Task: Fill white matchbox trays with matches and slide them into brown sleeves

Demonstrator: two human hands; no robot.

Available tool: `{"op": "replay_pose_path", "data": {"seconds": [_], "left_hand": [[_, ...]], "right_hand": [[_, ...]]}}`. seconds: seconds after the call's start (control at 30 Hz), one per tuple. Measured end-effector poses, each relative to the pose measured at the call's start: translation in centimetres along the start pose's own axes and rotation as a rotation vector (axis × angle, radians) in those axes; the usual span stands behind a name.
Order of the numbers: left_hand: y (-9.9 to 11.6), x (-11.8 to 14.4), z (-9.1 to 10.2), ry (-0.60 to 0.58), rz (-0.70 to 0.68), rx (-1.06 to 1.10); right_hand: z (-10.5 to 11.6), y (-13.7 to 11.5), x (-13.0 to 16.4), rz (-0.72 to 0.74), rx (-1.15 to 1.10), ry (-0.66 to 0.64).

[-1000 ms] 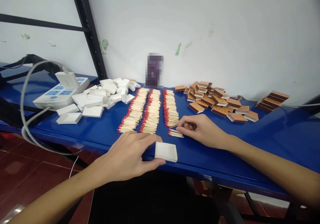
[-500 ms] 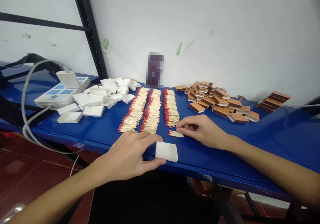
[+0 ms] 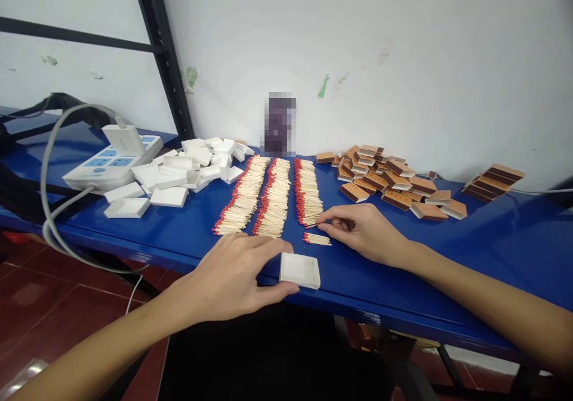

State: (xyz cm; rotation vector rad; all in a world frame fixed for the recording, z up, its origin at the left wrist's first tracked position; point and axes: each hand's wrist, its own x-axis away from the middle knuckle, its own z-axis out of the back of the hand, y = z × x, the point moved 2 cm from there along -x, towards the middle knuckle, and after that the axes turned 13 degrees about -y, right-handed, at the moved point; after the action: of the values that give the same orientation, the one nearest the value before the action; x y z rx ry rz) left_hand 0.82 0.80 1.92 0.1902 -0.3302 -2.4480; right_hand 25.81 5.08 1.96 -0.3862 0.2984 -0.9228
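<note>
At the table's front edge my left hand (image 3: 244, 273) grips a white matchbox tray (image 3: 301, 271) by its left end, between thumb and fingers; its hollow faces up and no matches show inside. My right hand (image 3: 364, 231) has thumb and forefinger pinched at the near end of the right-hand row of matches (image 3: 307, 192), at a match's plain wooden end. Just below lies a small separate group of matches (image 3: 317, 239), red heads to the left. Two longer rows, the left row (image 3: 244, 195) and the middle row (image 3: 274, 198), lie beside it.
A heap of white trays (image 3: 183, 168) lies at the left, near a power strip (image 3: 111, 162) with a plugged-in charger and cable. Brown matchbox sleeves (image 3: 385, 180) are piled at the right, with a stack of matchboxes (image 3: 495, 181) beyond. A blurred dark object (image 3: 278, 125) stands against the wall.
My right thumb and forefinger have shifted slightly from beside the small group up to the near end of the right-hand row. The left hand keeps its hold on the tray.
</note>
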Motion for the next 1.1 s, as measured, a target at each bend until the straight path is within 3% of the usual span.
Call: {"op": "replay_pose_path", "data": {"seconds": [0.73,0.93,1.1], "left_hand": [[-0.1,0.2,-0.1,0.005,0.011,-0.001],[-0.1,0.1,-0.1,0.005,0.008,-0.001],[-0.1,0.1,-0.1,0.009,0.004,0.001]], "right_hand": [[0.0,-1.5,-0.2,-0.090,-0.106,-0.121],[-0.1,-0.8,-0.2,-0.080,-0.100,0.008],[-0.1,-0.4,-0.3,-0.017,-0.006,0.040]]}}
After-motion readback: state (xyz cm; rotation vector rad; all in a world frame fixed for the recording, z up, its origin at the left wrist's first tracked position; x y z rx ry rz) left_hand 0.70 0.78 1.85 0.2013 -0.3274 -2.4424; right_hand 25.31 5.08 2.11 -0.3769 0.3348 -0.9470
